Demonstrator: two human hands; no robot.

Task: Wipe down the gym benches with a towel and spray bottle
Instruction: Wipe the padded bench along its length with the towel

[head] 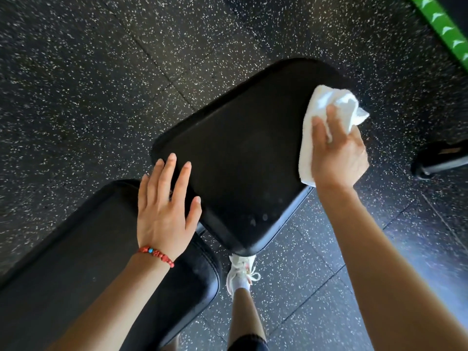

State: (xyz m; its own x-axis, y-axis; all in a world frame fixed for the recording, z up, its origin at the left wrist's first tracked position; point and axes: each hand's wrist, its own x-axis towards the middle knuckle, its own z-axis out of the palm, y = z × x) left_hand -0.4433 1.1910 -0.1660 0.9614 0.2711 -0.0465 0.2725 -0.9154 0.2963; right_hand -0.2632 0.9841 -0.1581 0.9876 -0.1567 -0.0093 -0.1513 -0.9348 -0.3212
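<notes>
- The right hand [338, 150] grips a bunched white towel [326, 117], fingers curled over the cloth, and holds it against the far right edge of the black seat pad [243, 158].
- Part of the towel hangs below the hand along the pad's right side; another corner sticks out past the edge over the floor.
- The left hand [166, 206] lies flat with fingers straight and spread, holding nothing; its fingertips rest on the near left corner of the seat pad, its palm over the gap to the long back pad [83, 249].
- A red beaded bracelet [157, 254] circles the left wrist.
- Both pads are black, padded surfaces; a few small pale spots show near the seat pad's near edge.
- Below the seat pad stands a white sneaker [240, 272] on speckled black rubber floor [76, 84].
- A green bar [443, 24] crosses the top right corner; a dark piece of equipment [440, 158] sits at the right edge.
</notes>
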